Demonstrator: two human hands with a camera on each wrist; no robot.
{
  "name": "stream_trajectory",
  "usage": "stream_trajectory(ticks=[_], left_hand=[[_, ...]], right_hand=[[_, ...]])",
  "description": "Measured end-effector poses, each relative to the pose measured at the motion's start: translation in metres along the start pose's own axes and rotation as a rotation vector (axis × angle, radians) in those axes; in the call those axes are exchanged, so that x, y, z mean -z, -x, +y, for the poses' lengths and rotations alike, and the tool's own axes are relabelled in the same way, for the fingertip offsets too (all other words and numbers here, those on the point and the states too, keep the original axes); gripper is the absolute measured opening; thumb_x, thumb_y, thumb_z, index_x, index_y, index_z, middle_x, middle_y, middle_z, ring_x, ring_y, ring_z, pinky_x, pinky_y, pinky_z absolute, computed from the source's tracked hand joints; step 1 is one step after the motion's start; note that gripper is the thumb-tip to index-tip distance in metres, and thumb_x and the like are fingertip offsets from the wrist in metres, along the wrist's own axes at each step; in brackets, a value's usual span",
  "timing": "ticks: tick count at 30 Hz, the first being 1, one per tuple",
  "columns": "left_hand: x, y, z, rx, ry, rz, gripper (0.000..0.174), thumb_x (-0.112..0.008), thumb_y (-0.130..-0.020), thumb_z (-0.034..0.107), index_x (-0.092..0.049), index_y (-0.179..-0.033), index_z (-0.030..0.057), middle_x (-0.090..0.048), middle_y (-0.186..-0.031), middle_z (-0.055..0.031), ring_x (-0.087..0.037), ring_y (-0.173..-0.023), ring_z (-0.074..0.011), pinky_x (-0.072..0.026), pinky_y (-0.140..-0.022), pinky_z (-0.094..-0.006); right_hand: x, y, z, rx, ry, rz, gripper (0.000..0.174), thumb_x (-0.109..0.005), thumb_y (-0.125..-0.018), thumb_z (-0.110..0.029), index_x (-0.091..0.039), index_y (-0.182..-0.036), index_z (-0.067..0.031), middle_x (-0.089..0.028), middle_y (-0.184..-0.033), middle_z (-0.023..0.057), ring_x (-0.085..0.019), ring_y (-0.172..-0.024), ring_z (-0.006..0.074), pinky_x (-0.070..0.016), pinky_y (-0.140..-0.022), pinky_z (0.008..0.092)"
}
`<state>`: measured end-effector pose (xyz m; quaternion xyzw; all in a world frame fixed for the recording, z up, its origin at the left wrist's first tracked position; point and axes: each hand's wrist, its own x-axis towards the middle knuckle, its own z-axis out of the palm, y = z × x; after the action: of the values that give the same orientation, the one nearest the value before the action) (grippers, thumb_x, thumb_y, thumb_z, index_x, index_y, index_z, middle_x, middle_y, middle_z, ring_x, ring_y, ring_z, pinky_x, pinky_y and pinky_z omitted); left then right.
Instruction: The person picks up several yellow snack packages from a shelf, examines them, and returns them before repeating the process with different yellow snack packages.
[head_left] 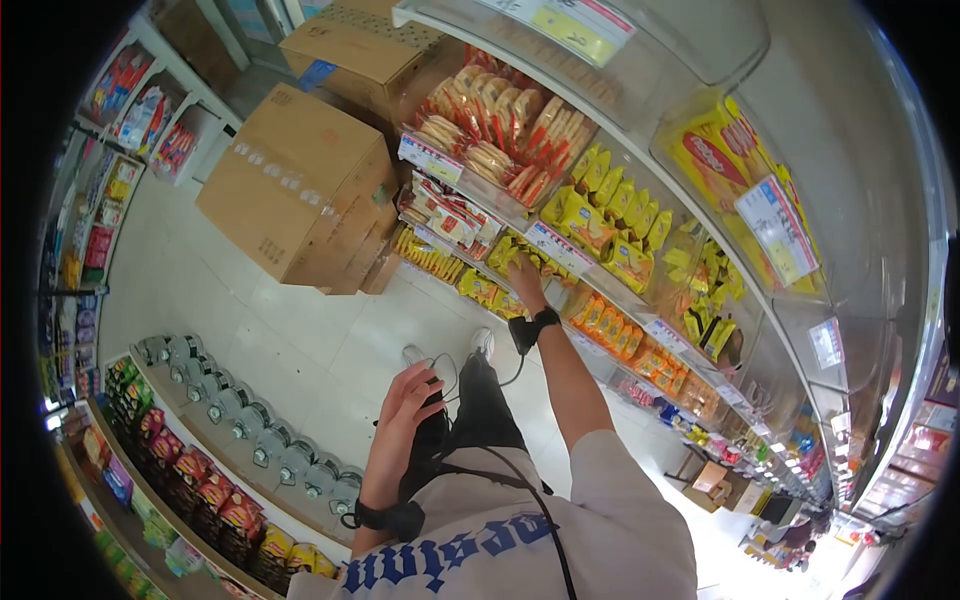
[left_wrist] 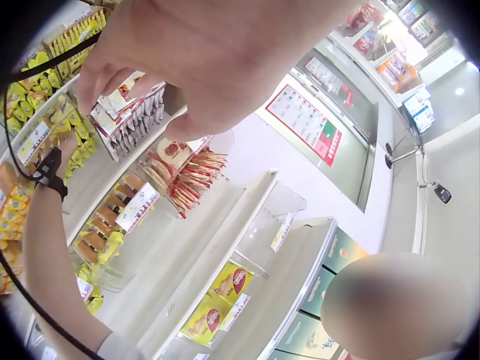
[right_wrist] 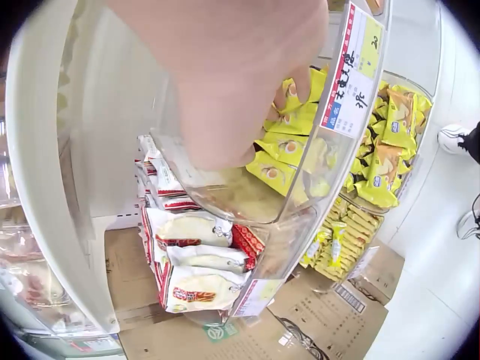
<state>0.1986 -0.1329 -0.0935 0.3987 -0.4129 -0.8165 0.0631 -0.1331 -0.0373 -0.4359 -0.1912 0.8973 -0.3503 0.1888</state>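
My right hand (head_left: 525, 281) reaches down into a clear bin on a lower shelf. In the right wrist view that hand (right_wrist: 247, 90) covers part of the bin, with its fingers among yellow snack packets (right_wrist: 279, 169). I cannot tell whether the fingers grip one of them. Red-and-white packets (right_wrist: 199, 281) stand in the neighbouring bin. In front of my body, my left hand (head_left: 404, 396) is raised with loosely bent fingers and nothing in it. The left wrist view shows this hand (left_wrist: 202, 60) large, overlapping the shelf behind it.
Large cardboard boxes (head_left: 300, 190) stand on the floor beside the shelf. Bagged round crackers (head_left: 490, 120) and more yellow packets (head_left: 610, 215) fill the upper bins. Large clear bottles (head_left: 255, 420) line the opposite side. A black cable (head_left: 510, 375) hangs from the right wrist.
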Motion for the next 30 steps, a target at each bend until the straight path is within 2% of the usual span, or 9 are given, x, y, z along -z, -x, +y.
stream_trajectory(ticks=[6,9,12,15,18,21,24,27,30], left_hand=[[-0.006,-0.001,0.003,0.006,-0.017,-0.013,0.048,-0.048,-0.106,0.028,-0.045,-0.145,0.0009,-0.052,-0.141,-0.0189,-0.055,-0.131,-0.0306,-0.0473,-0.105,-0.0410],[-0.007,-0.001,0.001,0.021,-0.036,-0.008,0.048,-0.048,-0.106,0.028,-0.045,-0.145,0.0008,-0.052,-0.142,-0.0190,-0.055,-0.131,-0.0306,-0.0474,-0.105,-0.0409],[-0.010,-0.003,0.001,0.020,-0.059,-0.010,0.048,-0.047,-0.106,0.029,-0.046,-0.145,0.0008,-0.052,-0.142,-0.0190,-0.054,-0.131,-0.0304,-0.0474,-0.105,-0.0408],[-0.009,0.000,0.000,0.019,-0.057,-0.022,0.048,-0.047,-0.106,0.030,-0.046,-0.144,0.0008,-0.053,-0.141,-0.0190,-0.055,-0.131,-0.0303,-0.0474,-0.105,-0.0407],[-0.010,-0.003,0.004,0.002,-0.053,-0.028,0.048,-0.047,-0.106,0.030,-0.046,-0.144,0.0006,-0.053,-0.141,-0.0189,-0.055,-0.131,-0.0304,-0.0474,-0.105,-0.0407],[-0.008,-0.001,0.005,-0.007,-0.048,-0.037,0.048,-0.047,-0.106,0.030,-0.045,-0.144,0.0000,-0.053,-0.141,-0.0188,-0.055,-0.131,-0.0305,-0.0474,-0.105,-0.0408],[-0.009,-0.004,0.004,-0.001,-0.048,-0.033,0.049,-0.047,-0.106,0.030,-0.045,-0.144,-0.0006,-0.053,-0.141,-0.0189,-0.055,-0.130,-0.0305,-0.0474,-0.105,-0.0410],[-0.011,-0.003,0.003,0.018,-0.063,-0.026,0.048,-0.046,-0.107,0.030,-0.045,-0.144,-0.0010,-0.053,-0.141,-0.0191,-0.055,-0.130,-0.0305,-0.0471,-0.106,-0.0411],[-0.012,-0.007,0.000,0.030,-0.072,-0.031,0.048,-0.045,-0.107,0.030,-0.045,-0.144,-0.0010,-0.053,-0.141,-0.0192,-0.055,-0.131,-0.0305,-0.0468,-0.106,-0.0412]], right_hand=[[0.021,0.011,-0.026,0.098,0.154,0.113,0.042,-0.058,-0.090,-0.025,-0.062,-0.121,0.0025,-0.064,-0.122,0.0264,-0.060,-0.114,0.0449,-0.0501,-0.098,0.0494],[0.007,0.006,-0.025,0.049,0.131,0.008,0.032,-0.060,-0.087,-0.020,-0.063,-0.109,0.0030,-0.064,-0.114,0.0257,-0.060,-0.106,0.0431,-0.0484,-0.096,0.0488],[-0.009,0.001,-0.024,0.046,0.136,0.133,0.029,-0.059,-0.087,-0.018,-0.063,-0.106,0.0034,-0.065,-0.108,0.0265,-0.061,-0.104,0.0446,-0.0498,-0.092,0.0498],[0.008,-0.014,-0.007,-0.014,0.042,-0.124,0.043,-0.061,-0.086,-0.024,-0.061,-0.121,0.0013,-0.065,-0.120,0.0263,-0.062,-0.108,0.0461,-0.0496,-0.093,0.0527],[0.017,0.011,0.011,-0.011,0.115,0.456,0.048,-0.063,-0.084,-0.021,-0.057,-0.127,0.0000,-0.068,-0.112,0.0262,-0.065,-0.103,0.0457,-0.0510,-0.089,0.0524],[0.047,0.039,-0.013,-0.332,-0.204,0.166,0.052,-0.065,-0.082,-0.019,-0.055,-0.129,0.0012,-0.070,-0.108,0.0274,-0.067,-0.102,0.0445,-0.0527,-0.087,0.0501],[0.035,0.020,0.018,-0.239,-0.021,-0.026,0.058,-0.066,-0.080,-0.019,-0.052,-0.131,0.0029,-0.069,-0.111,0.0287,-0.067,-0.103,0.0446,-0.0540,-0.087,0.0479],[0.027,0.003,0.023,-0.340,0.029,-0.105,0.057,-0.066,-0.080,-0.019,-0.053,-0.130,0.0046,-0.069,-0.114,0.0292,-0.067,-0.107,0.0435,-0.0541,-0.089,0.0469],[0.024,-0.006,0.032,-0.322,0.089,-0.101,0.051,-0.066,-0.082,-0.022,-0.058,-0.125,0.0039,-0.069,-0.114,0.0286,-0.067,-0.107,0.0426,-0.0543,-0.089,0.0467]])
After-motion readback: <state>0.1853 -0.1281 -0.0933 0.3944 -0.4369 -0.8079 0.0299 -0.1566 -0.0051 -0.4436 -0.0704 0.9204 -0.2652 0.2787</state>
